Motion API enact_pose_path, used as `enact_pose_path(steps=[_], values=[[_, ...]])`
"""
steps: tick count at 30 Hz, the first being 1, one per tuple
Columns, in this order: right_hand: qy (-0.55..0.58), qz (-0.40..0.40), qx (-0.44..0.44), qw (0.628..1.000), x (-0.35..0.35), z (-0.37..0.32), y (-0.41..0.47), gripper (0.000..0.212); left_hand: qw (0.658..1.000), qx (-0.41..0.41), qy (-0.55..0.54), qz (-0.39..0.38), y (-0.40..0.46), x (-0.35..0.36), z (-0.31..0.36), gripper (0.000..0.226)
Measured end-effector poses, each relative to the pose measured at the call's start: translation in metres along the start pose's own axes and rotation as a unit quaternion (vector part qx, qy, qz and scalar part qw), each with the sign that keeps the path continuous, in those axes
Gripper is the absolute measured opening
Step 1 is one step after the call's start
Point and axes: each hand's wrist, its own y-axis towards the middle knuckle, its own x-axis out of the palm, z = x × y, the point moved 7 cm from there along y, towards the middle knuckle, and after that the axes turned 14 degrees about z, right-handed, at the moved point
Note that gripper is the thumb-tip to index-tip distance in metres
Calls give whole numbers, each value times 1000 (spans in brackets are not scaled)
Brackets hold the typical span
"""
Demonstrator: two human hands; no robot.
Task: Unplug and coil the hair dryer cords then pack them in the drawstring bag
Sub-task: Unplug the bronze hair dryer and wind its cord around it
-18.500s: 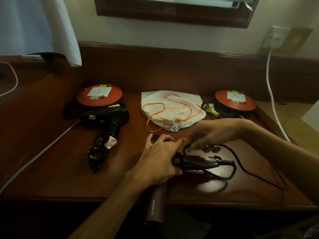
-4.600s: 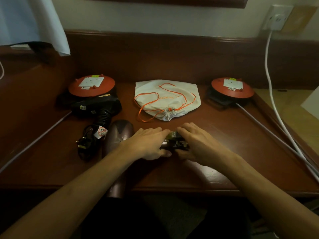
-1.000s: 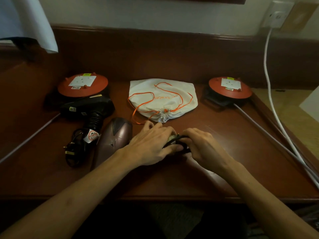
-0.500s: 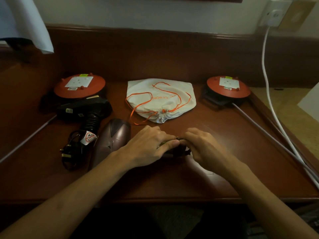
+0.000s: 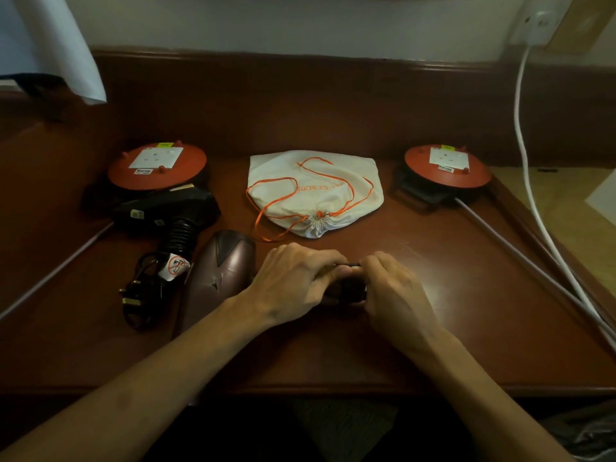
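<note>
Head view: both hands are meeting at the desk's front centre, left hand (image 5: 293,281) and right hand (image 5: 393,291) curling their fingers round the dark coiled cord (image 5: 346,290) between them, pinching it tight; the coil is mostly hiding under the fingers. Maroon hair dryer (image 5: 220,271) is lying just left of the left hand, long axis running toward the person, nose pointing away. Drawstring bag (image 5: 316,191) is sitting straight ahead of the hands, cinched mouth facing them, still closed by the look of it. Black hair dryer (image 5: 170,211) with its bundled cord is waiting further left. Judging, the left hand is nearer the maroon dryer, the right freer for opening the bag.
</note>
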Motion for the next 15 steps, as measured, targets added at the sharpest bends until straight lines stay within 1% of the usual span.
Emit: enact_pose_path(steps=[3, 5, 8, 12, 15], values=[[40, -66, 54, 996, 6, 11, 13, 18, 999, -48, -11, -13, 2, 1, -6, 25], [70, -76, 51, 993, 7, 14, 12, 16, 998, -61, -12, -24, 3, 3, -7, 22], [97, -49, 56, 993, -3, 13, -1, 15, 997, -63, -9, -37, 4, 4, -6, 21], [134, 29, 82, 987, -7, 15, -14, 19, 996, -67, -34, -54, 6, 5, -5, 22], [104, 41, 64, 992, -2, 11, -15, 18, 995, -73, -40, -47, 5, 4, -6, 26]])
